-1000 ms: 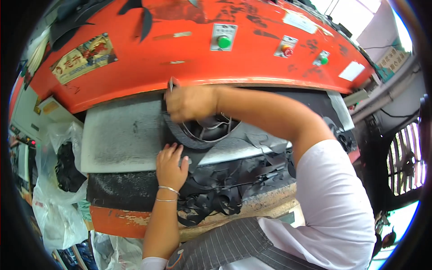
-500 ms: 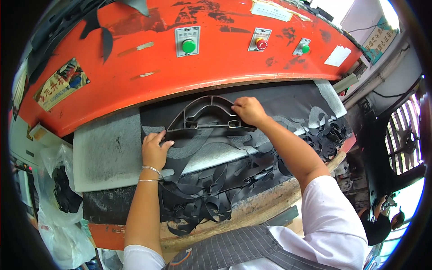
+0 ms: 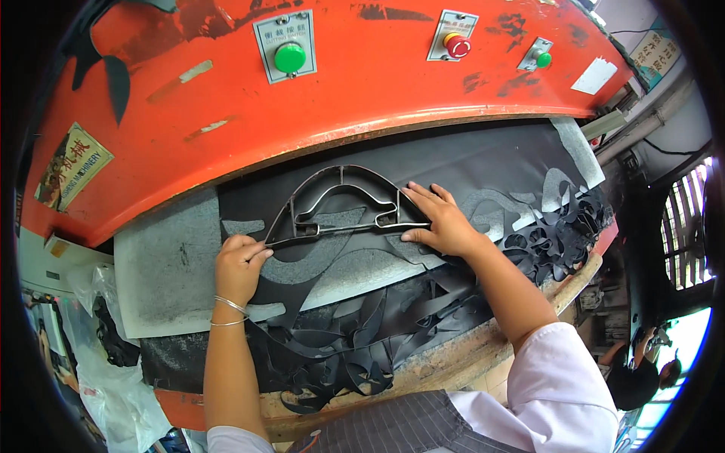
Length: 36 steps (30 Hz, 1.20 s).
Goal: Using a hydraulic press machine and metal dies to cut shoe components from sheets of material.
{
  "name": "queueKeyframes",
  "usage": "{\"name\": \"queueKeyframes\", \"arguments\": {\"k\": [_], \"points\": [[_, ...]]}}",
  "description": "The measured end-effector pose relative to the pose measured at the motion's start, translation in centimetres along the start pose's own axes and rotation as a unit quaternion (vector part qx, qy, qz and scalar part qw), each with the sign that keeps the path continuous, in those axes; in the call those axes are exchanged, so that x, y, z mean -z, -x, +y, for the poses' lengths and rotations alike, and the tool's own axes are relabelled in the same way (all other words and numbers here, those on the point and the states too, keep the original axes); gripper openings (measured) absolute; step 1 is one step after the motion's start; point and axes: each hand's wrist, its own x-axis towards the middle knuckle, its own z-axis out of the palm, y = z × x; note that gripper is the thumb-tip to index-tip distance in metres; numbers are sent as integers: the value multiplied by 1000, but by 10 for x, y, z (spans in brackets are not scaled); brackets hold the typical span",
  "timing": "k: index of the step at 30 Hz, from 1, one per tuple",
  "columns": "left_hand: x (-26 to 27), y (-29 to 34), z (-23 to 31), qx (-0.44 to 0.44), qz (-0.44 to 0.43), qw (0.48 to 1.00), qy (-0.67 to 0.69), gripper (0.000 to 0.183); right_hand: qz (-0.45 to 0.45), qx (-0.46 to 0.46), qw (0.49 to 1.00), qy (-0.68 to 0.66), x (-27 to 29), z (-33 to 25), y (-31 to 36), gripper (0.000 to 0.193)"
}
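Step in hand: you were setting the metal cutting die (image 3: 343, 208) on the black sheet material (image 3: 483, 162) under the orange press head (image 3: 362, 90); by my reading this was the positioning stage, with the die not yet released.

Left hand: your left hand (image 3: 240, 266) gripped the die's left tip, fingers curled around the steel edge, thumb toward the strip.

Right hand: your right hand (image 3: 438, 223) lay spread and flat against the die's right end, fingertips pressing on the frame and the sheet beside it, pinning rather than clenching.

Where the die sat: flat on the black sheet, well under the front lip of the press head, its arched side toward the machine and its straight bar toward you.

Around it: the grey cutting pad (image 3: 162, 272) showed bare on the left; cut-out scrap strips (image 3: 355, 347) hung over the front of the bench, and more offcuts (image 3: 563, 230) were heaped on the right.

Controls: a green button (image 3: 290, 57), a red button (image 3: 458, 45) and a smaller green button (image 3: 544, 59) sat on the press face, both of your hands away from them.

Next move, as a judgement: the die needed to rest over uncut material, clear of the earlier holes, and both hands had to come out from beneath the head before any button was touched.
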Motion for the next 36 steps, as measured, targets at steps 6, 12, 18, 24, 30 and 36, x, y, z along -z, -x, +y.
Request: {"name": "queueKeyframes", "arguments": {"k": [6,12,18,24,30,36], "points": [[0,0,8,-1,31,999,-6,13,2,52,997,60,1,5,-1,78],[2,-1,11,1,45,999,-28,12,-1,74,995,68,3,3,-10,77],[2,7,14,-26,45,997,-51,12,-21,72,994,75,1,3,4,78],[4,17,15,35,44,998,-42,26,14,69,995,68,14,-4,5,86],[20,15,100,70,138,987,36,25,486,-100,688,-530,115,16,13,56],[41,-17,253,-304,299,902,-64,6,692,-49,564,-448,226,9,-3,62]]}}
